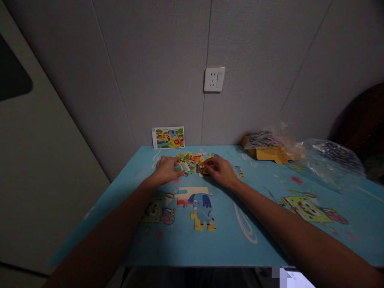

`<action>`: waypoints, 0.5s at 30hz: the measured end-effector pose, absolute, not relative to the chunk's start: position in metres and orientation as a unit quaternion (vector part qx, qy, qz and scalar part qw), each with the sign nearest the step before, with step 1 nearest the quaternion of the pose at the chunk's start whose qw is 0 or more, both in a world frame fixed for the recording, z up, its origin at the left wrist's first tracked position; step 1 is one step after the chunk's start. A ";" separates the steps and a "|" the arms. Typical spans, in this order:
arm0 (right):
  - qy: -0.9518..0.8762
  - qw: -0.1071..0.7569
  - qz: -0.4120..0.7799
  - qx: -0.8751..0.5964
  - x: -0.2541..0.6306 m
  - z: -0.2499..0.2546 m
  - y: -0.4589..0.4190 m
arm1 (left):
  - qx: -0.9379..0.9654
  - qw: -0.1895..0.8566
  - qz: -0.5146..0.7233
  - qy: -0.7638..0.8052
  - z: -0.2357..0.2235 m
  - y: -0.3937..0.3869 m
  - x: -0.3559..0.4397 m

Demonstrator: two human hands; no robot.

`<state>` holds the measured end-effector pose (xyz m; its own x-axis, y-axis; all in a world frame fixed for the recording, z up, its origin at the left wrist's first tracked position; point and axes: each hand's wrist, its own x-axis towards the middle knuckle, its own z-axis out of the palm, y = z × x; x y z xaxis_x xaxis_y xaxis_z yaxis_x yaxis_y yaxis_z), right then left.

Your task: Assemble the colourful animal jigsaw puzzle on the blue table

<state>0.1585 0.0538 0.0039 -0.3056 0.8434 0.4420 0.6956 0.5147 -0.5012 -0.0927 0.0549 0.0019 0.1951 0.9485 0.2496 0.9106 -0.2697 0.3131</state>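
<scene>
Both of my hands reach to a pile of loose coloured puzzle pieces (192, 159) at the far middle of the blue cartoon-print table (240, 240). My left hand (166, 170) lies on the pile's left side, fingers bent down onto the pieces. My right hand (220, 170) is curled at the pile's right side, its fingertips pinched on a small dark puzzle piece (201, 169). Nearer to me lies a joined section of puzzle (198, 206), blue and yellow with a pale part.
A picture card (168, 137) of the puzzle leans on the grey wall under a white socket (214, 79). A yellow box in plastic wrap (267, 148) and a clear bag (330, 158) sit at the back right. One loose piece (239, 171) lies right of my hand.
</scene>
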 end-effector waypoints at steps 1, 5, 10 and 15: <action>-0.805 0.340 0.113 -0.473 0.158 0.004 0.053 | 0.769 0.052 0.198 0.606 0.002 0.055 -0.093; -0.820 0.343 0.136 -0.438 0.158 0.006 0.050 | 0.783 0.047 0.248 0.569 0.006 0.050 -0.089; -0.840 0.341 0.183 -0.381 0.155 0.009 0.042 | 0.838 0.021 0.344 0.422 0.015 0.036 -0.074; -0.828 0.360 0.190 -0.386 0.152 0.007 0.041 | 0.865 0.044 0.331 0.374 0.012 0.034 -0.068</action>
<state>0.1522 0.0408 0.0069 -0.4430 0.7762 0.4486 0.5031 0.6294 -0.5923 -0.0681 0.0336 0.0117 0.5005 0.6765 0.5403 0.6183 -0.7161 0.3239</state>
